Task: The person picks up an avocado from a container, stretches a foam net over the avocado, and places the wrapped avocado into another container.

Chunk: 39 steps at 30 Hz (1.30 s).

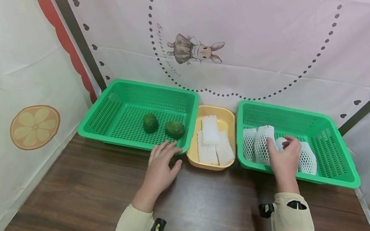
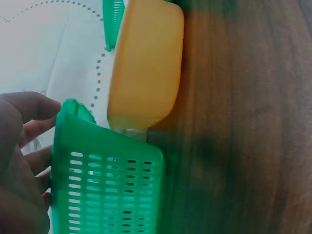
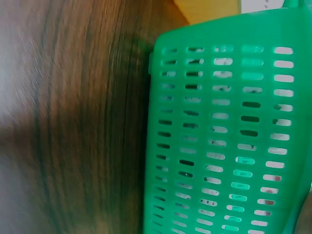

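Observation:
Two dark green avocados, one (image 1: pixel 150 123) upright-looking and one (image 1: pixel 175 129) lying sideways, rest in the left green basket (image 1: pixel 135 143). My left hand (image 1: pixel 161 169) is at that basket's near rim, fingers loosely extended close to the second avocado and holding nothing. Over the right green basket (image 1: pixel 324 180) is my right hand (image 1: pixel 286 160), its thumb and bent fingers apart. Its thumb overlaps a white foam net sleeve (image 1: pixel 263 147) with something dark inside; another wrapped piece (image 1: pixel 307 159) lies right of the hand. The hand partly hides the pieces beneath it.
Between the baskets stands a yellow tray (image 1: pixel 192 159) with several flat white foam net sleeves (image 1: pixel 210 129). All three containers sit on a dark wooden table (image 1: pixel 209 207), against a printed cloth wall (image 1: pixel 262 45). Cloth also hangs on both sides.

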Each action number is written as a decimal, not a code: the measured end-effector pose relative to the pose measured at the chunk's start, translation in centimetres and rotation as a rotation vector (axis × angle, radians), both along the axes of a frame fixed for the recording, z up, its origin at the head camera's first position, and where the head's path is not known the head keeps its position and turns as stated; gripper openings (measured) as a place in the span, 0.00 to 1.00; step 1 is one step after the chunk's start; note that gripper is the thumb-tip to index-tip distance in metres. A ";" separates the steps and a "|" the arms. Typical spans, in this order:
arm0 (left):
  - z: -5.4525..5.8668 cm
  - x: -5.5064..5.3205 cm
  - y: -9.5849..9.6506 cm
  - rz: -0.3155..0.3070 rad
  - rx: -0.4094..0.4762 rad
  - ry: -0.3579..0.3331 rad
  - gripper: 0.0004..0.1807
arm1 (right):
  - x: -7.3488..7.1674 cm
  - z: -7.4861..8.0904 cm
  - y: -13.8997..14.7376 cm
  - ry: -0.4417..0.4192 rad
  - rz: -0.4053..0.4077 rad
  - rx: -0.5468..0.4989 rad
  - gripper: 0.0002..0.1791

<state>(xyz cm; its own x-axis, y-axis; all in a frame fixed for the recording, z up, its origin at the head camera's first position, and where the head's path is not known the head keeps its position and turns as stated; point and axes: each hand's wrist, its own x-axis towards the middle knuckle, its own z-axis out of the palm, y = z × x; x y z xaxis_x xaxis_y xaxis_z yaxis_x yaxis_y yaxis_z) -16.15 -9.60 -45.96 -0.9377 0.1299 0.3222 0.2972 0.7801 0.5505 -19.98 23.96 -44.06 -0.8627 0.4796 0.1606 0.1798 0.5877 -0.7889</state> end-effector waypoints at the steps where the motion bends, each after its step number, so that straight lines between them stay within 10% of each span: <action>1: 0.2 0.0 0.0 -0.004 -0.014 -0.009 0.15 | 0.2 0.0 0.0 0.066 -0.008 -0.026 0.34; 7: 2.8 -1.7 -2.0 -0.033 0.035 -0.115 0.15 | 1.7 1.3 -1.7 0.311 0.039 -0.167 0.22; 19: 7.1 -12.4 -9.6 -0.032 -0.133 -0.585 0.33 | 6.0 4.4 -7.7 0.432 0.226 -0.398 0.11; 25: 5.8 -14.6 -9.7 -0.017 -0.179 -0.679 0.41 | 6.1 2.0 -8.8 0.316 0.293 -0.447 0.10; 39: 0.9 -15.4 -9.5 -0.009 -0.198 -0.744 0.42 | 5.7 -0.8 -9.5 0.236 0.380 -0.378 0.09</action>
<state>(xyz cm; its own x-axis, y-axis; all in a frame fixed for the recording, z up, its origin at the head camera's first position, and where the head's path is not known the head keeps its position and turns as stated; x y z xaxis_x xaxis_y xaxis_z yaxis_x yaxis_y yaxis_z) -31.55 -19.08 -45.06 -0.8969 0.1281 -0.4233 -0.0898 0.8844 0.4580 -14.24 14.45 -44.88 -0.9472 0.2046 0.2469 -0.1943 0.2464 -0.9495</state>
